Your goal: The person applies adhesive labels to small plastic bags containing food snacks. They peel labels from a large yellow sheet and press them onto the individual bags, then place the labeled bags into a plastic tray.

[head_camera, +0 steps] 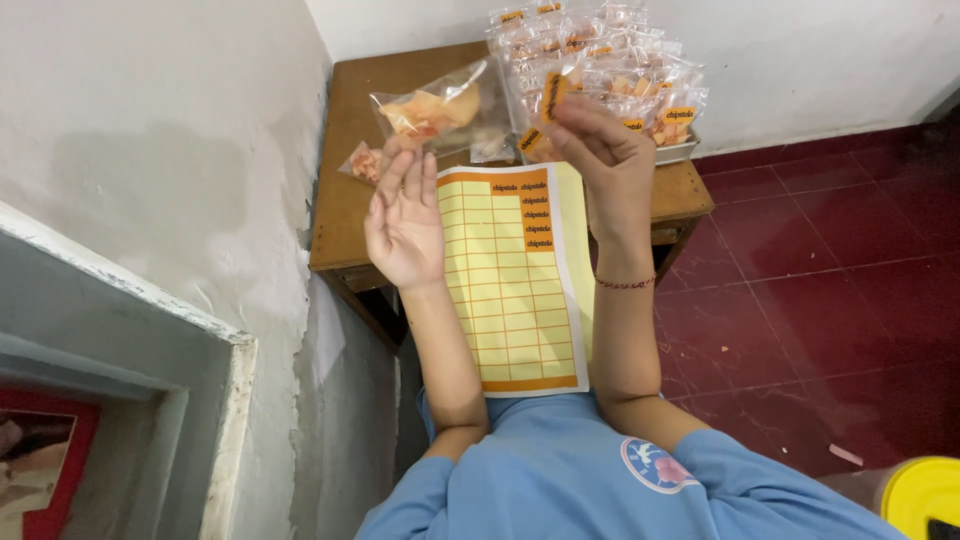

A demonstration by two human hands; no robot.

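My left hand [403, 225] pinches the lower edge of a small clear plastic bag [437, 110] with orange chips inside, held up over the wooden table [345, 190]. My right hand [603, 160] holds a small orange label sticker [552, 95] between its fingertips, close to the bag's right side. A yellow sticker sheet [510, 300] with a few orange labels left at its top lies between my forearms, overhanging the table's near edge.
A metal tray [680, 150] piled with several sealed, labelled chip bags stands at the table's back right. Another small chip bag [362, 162] lies on the table at the left. A grey wall runs along the left; red floor tiles lie to the right; a yellow lid [925, 495] shows at the bottom right.
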